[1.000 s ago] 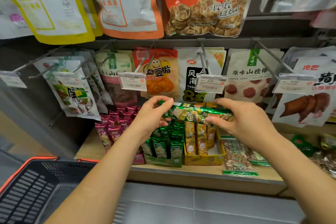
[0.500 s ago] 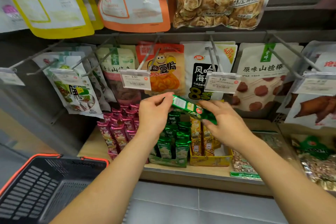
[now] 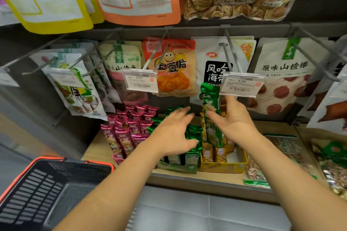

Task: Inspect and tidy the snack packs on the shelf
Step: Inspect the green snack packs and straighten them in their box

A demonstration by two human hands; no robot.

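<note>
A long green snack pack (image 3: 210, 97) stands upright above the shelf, and my right hand (image 3: 236, 124) pinches it between thumb and fingers. My left hand (image 3: 174, 135) lies with fingers spread on the row of green packs (image 3: 193, 134) standing in a green display box (image 3: 176, 168). Left of them stand pink packs (image 3: 127, 129) of the same kind. To the right, a yellow box (image 3: 225, 168) holds several yellow packs, partly hidden behind the held pack.
Snack bags hang from metal hooks above, with price tags (image 3: 139, 80) (image 3: 241, 85) close over my hands. Flat nut bags (image 3: 256, 173) lie on the wooden shelf (image 3: 206, 177) to the right. A black basket with an orange rim (image 3: 47, 193) sits at lower left.
The green pack has turned from lying across both hands to upright in my right hand alone. My left hand has let go and dropped onto the green packs in the box.
</note>
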